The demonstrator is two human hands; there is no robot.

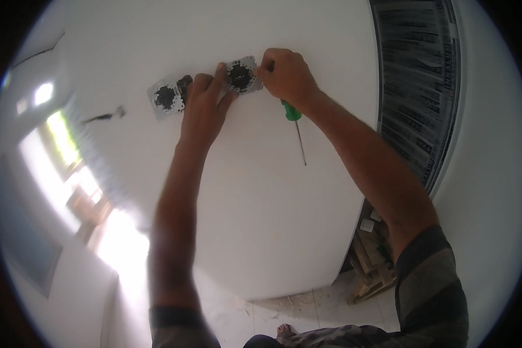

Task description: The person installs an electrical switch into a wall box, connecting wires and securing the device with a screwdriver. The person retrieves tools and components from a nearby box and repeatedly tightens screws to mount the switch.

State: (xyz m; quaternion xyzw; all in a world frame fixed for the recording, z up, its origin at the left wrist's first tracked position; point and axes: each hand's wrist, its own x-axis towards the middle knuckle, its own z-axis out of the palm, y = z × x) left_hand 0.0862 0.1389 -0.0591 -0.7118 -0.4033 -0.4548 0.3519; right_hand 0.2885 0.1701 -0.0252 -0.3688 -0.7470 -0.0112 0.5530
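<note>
Two grey-metal socket or switch mechanisms with dark centres are at the white wall. My left hand [206,101] has its fingers bent around the lower left edge of the right mechanism [240,75]. The left mechanism [165,97] sits beside that hand, with a dark part [184,85] between them, partly hidden by my fingers. My right hand [287,75] pinches at the right edge of the right mechanism and also holds a green-handled screwdriver [292,113] in its lower fingers, shaft pointing down.
The white wall [272,203] has a short dark wire [101,116] at left. A dark frame with printed film [412,81] runs along the right. Below are a wooden pallet [365,278], white pieces [367,225], floor tiles [296,307] and my bare foot [284,329]. Bright openings [64,139] are at left.
</note>
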